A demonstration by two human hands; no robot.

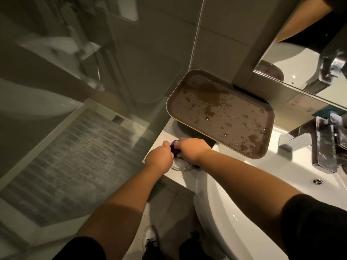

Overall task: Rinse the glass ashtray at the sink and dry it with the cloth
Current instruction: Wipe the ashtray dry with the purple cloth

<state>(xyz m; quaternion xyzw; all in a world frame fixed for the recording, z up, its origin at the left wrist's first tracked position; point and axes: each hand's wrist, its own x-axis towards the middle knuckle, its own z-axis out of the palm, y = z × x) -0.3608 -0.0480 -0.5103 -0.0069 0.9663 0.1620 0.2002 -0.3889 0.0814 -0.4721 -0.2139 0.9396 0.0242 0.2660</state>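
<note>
While both hands (176, 152) clutch a purple cloth (174, 149), clear glass ashtray (181, 164) beneath, wet-looking, on counter (180, 179)

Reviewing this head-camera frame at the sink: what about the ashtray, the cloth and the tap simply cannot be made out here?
- Glass ashtray: only its near rim shows; both hands cover the rest.
- Purple cloth: a sliver between left hand and right hand; its extent is hidden.
- Each hand's grip: fingers face away, so unclear.
- Tap: partly cut by the right edge; no running water visible.
</note>
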